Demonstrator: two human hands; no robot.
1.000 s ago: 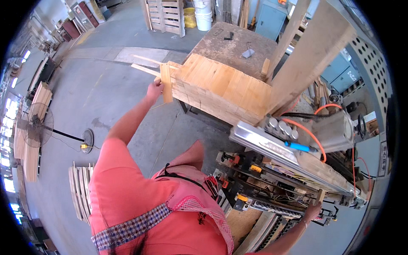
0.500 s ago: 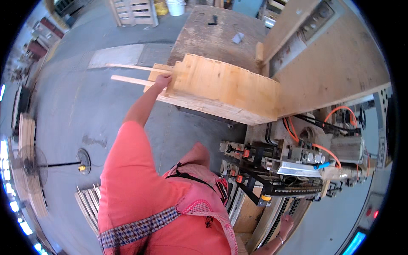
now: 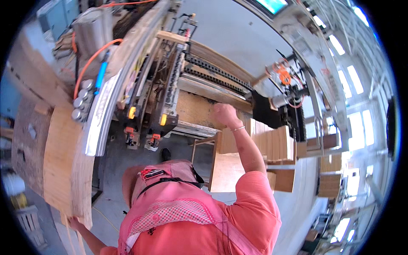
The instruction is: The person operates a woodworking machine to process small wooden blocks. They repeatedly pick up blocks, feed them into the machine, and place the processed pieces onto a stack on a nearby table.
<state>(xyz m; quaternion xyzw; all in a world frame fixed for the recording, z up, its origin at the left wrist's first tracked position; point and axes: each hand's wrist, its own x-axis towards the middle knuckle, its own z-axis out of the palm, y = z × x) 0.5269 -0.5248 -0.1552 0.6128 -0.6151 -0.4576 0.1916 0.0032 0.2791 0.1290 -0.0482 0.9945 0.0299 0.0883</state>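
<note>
my view has swung toward the machine. my left hand now grips the low corner of the stack of wooden boards at my left; my right hand is clenched in a fist, whether on something i cannot tell.

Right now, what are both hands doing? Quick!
Left hand: at the lower end of the wood stack, touching it; its grip cannot be told.
Right hand: closed in a fist, raised by the machine, holding nothing visible.
</note>
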